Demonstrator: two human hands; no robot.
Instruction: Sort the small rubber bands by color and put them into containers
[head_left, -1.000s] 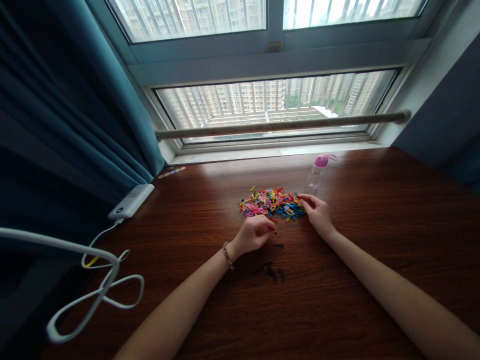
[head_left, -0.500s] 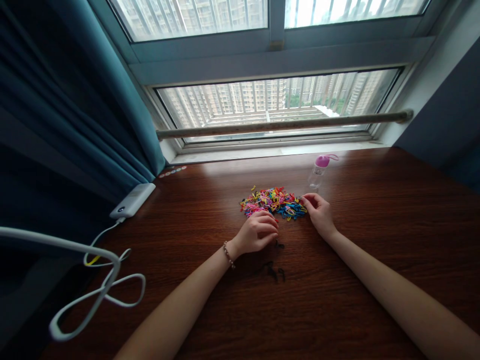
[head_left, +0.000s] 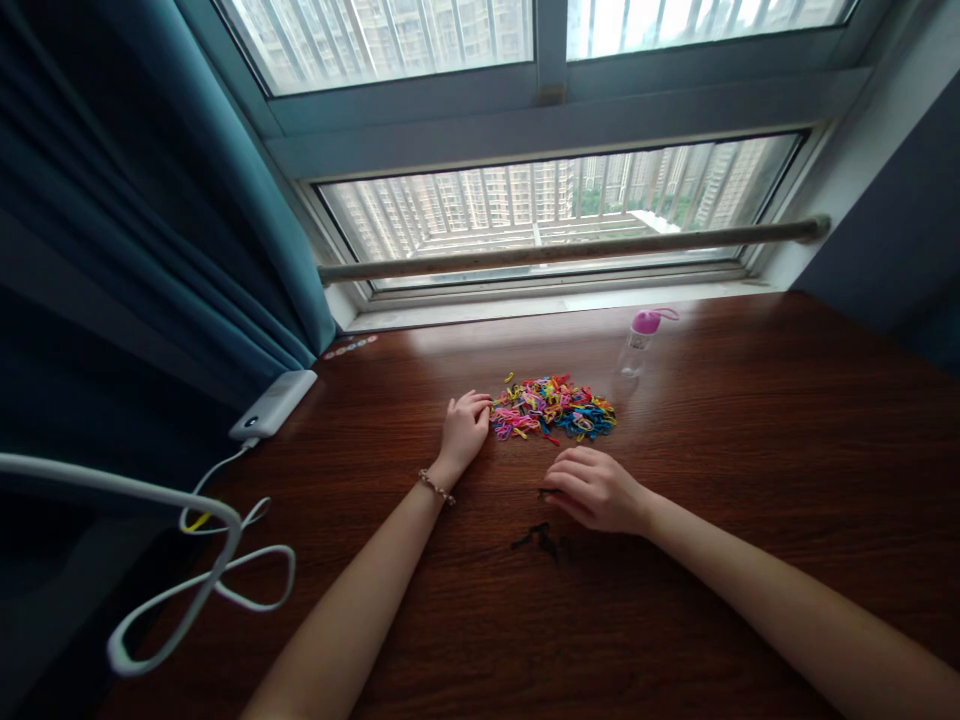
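Note:
A heap of small colourful elastic loops [head_left: 555,405], like tiny hair ties, lies mid-table in pink, yellow, red and blue. At its left edge my left hand [head_left: 465,430], with a beaded bracelet [head_left: 436,487] on the wrist, has its fingers drawn together against the loops; what they pinch is too small to make out. Nearer to me, my right hand [head_left: 596,488] is palm down with its fingers closed at a small black loop [head_left: 546,494], partly hidden under the fingertips. Several more black loops [head_left: 538,539] lie in a loose cluster just below that hand.
A clear bottle [head_left: 635,350] with a pink cap stands behind the heap. On the left, a white power bank [head_left: 274,405] has a white cable [head_left: 225,560] looping in front. Beyond the brown table [head_left: 787,420] are a window rail [head_left: 562,256] and a blue curtain [head_left: 247,230].
My left hand has moved from the front of the heap to its left edge. My right hand has left the heap's right edge and come nearer, over the black loops.

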